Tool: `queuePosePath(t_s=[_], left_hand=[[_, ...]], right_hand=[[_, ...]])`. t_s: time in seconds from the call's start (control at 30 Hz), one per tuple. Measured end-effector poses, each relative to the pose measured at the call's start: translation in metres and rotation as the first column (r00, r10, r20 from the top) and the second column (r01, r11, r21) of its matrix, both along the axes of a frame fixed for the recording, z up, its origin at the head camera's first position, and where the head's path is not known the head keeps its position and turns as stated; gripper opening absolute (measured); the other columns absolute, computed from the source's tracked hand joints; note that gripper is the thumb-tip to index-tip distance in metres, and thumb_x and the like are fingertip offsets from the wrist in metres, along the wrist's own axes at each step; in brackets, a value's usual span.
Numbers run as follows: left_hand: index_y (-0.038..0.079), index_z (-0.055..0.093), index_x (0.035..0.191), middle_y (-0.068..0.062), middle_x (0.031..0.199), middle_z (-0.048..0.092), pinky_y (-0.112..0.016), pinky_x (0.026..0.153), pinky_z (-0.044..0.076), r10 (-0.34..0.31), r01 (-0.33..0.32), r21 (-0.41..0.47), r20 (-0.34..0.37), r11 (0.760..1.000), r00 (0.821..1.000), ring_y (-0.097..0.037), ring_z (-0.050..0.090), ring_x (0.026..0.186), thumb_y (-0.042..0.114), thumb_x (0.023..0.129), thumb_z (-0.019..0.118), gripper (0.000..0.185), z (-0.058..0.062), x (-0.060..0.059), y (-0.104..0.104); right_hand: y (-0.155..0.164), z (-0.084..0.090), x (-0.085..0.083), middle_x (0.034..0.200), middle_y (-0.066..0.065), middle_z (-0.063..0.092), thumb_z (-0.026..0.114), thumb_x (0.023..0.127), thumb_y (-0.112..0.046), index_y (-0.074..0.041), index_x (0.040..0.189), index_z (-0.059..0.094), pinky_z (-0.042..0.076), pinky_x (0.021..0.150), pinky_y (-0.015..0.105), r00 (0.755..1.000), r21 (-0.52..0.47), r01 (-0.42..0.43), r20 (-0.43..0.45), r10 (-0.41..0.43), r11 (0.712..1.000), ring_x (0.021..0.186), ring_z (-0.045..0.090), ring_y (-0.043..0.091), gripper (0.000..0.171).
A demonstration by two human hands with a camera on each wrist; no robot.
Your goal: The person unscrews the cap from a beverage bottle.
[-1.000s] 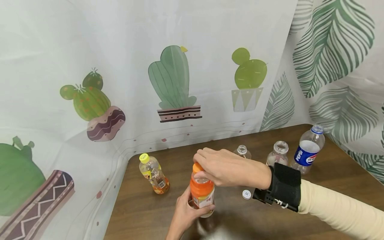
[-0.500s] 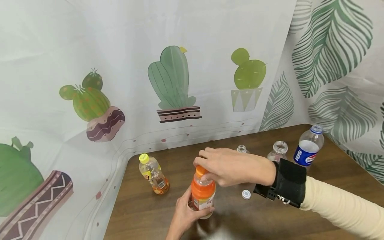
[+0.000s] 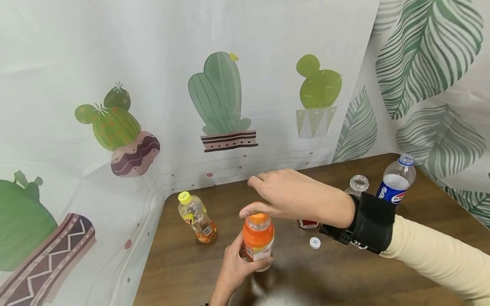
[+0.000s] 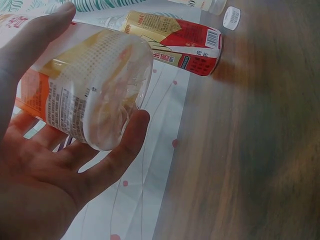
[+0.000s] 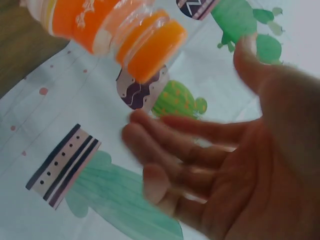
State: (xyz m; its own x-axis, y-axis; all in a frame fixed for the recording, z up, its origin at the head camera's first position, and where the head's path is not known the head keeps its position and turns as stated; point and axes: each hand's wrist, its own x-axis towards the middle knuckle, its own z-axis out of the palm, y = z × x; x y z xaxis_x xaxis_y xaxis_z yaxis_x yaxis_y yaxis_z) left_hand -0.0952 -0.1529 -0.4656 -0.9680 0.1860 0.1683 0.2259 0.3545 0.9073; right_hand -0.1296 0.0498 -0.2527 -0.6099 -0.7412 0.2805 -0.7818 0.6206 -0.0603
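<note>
Orange-capped clear plastic bottle with orange label (image 3: 258, 240) gripped upright in left hand (image 3: 233, 267) above brown wooden table (image 3: 183, 272); right hand (image 3: 291, 199) just above cap, fingers spread, holding nothing.

Item count, brown wooden table (image 3: 383, 272):
- Plastic bottles: five.
  - orange-capped orange-labelled bottle (image 3: 258, 240): one
  - yellow-capped clear bottle with amber drink (image 3: 196, 216): one
  - blue-capped clear bottle with blue label (image 3: 396, 180): one
  - uncapped clear bottle (image 3: 358, 185): one
  - red-labelled bottle (image 4: 172, 42), mostly hidden in head view: one
- Loose white round bottle cap (image 3: 315, 243): one.
- Hands: two.
- Black wrist strap (image 3: 373, 222): one.
</note>
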Motion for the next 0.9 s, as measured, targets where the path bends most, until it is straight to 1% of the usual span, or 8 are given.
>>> queuePosePath(t_s=[0.1,0.17,0.27,0.5,0.6,0.7,0.8,0.9], left_hand=[[0.036,0.053,0.133,0.009,0.115,0.070,-0.027,0.084,0.056,0.000,0.000,-0.017,-0.011,1.000,1.000,-0.009,0.068,0.097,0.036,0.070,0.090,0.072,0.000,0.000,0.000],[0.037,0.053,0.132,0.010,0.115,0.070,-0.027,0.085,0.055,0.006,-0.006,-0.019,-0.002,1.000,1.000,-0.009,0.068,0.097,0.038,0.070,0.090,0.072,0.001,-0.001,0.000],[0.037,0.054,0.130,0.010,0.114,0.071,-0.027,0.085,0.055,0.011,-0.011,-0.031,0.001,0.999,1.000,-0.009,0.068,0.096,0.039,0.070,0.090,0.070,0.001,-0.001,0.000],[0.031,0.059,0.121,0.007,0.109,0.073,-0.026,0.079,0.057,0.016,-0.017,-0.043,-0.029,0.999,0.999,-0.009,0.069,0.092,0.034,0.070,0.090,0.060,0.000,0.000,0.001],[0.031,0.059,0.120,0.007,0.109,0.072,-0.026,0.079,0.057,0.014,-0.015,-0.031,-0.033,0.999,0.999,-0.009,0.069,0.093,0.033,0.069,0.091,0.060,-0.001,0.000,0.000],[0.032,0.059,0.122,0.008,0.109,0.072,-0.028,0.081,0.057,0.011,-0.012,-0.017,-0.030,1.000,0.999,-0.010,0.069,0.094,0.032,0.069,0.091,0.062,-0.001,0.000,0.000],[0.033,0.058,0.122,0.009,0.110,0.071,-0.029,0.081,0.057,0.011,-0.012,-0.007,-0.021,1.000,1.000,-0.010,0.068,0.094,0.031,0.069,0.091,0.063,0.000,0.000,-0.001],[0.035,0.058,0.123,0.010,0.109,0.071,-0.029,0.082,0.057,0.019,-0.020,-0.010,-0.017,1.000,1.000,-0.010,0.068,0.094,0.031,0.069,0.092,0.064,-0.001,0.001,-0.002]], right_hand=[[-0.005,-0.005,0.002,0.058,-0.006,0.048,0.056,0.090,-0.066,-0.015,0.072,0.054,0.044,0.050,0.027,0.997,-0.002,0.066,0.029,-0.066,0.998,0.050,0.048,0.012,0.054],[-0.007,-0.010,0.003,0.055,-0.007,0.045,0.056,0.088,-0.067,-0.017,0.066,0.050,0.042,0.047,0.025,0.994,0.005,0.095,0.050,-0.095,0.995,0.047,0.045,0.011,0.056],[-0.009,-0.018,0.003,0.055,-0.006,0.044,0.059,0.088,-0.065,-0.017,0.062,0.050,0.040,0.046,0.024,0.995,-0.003,0.091,0.032,-0.091,0.996,0.046,0.044,0.010,0.056],[-0.010,-0.030,0.005,0.057,-0.006,0.046,0.063,0.095,-0.043,-0.014,0.066,0.055,0.041,0.045,0.023,0.997,0.011,0.028,-0.075,-0.027,1.000,0.048,0.046,0.010,0.041],[-0.009,-0.030,0.004,0.060,-0.005,0.048,0.064,0.095,-0.041,-0.013,0.074,0.053,0.045,0.048,0.026,0.999,0.023,0.010,-0.054,-0.009,1.000,0.051,0.050,0.012,0.036],[-0.008,-0.027,0.003,0.068,-0.004,0.051,0.064,0.095,-0.041,-0.013,0.084,0.054,0.050,0.056,0.030,1.000,0.045,-0.003,0.004,0.003,0.999,0.059,0.056,0.015,0.032],[-0.007,-0.025,0.002,0.075,-0.003,0.051,0.064,0.095,-0.041,-0.013,0.091,0.056,0.051,0.061,0.031,0.999,0.063,-0.024,0.036,0.022,0.998,0.066,0.055,0.016,0.029],[-0.006,-0.023,0.001,0.078,-0.002,0.048,0.064,0.095,-0.040,-0.014,0.094,0.057,0.048,0.061,0.028,0.997,0.051,-0.062,0.052,0.059,0.997,0.068,0.051,0.014,0.027]])
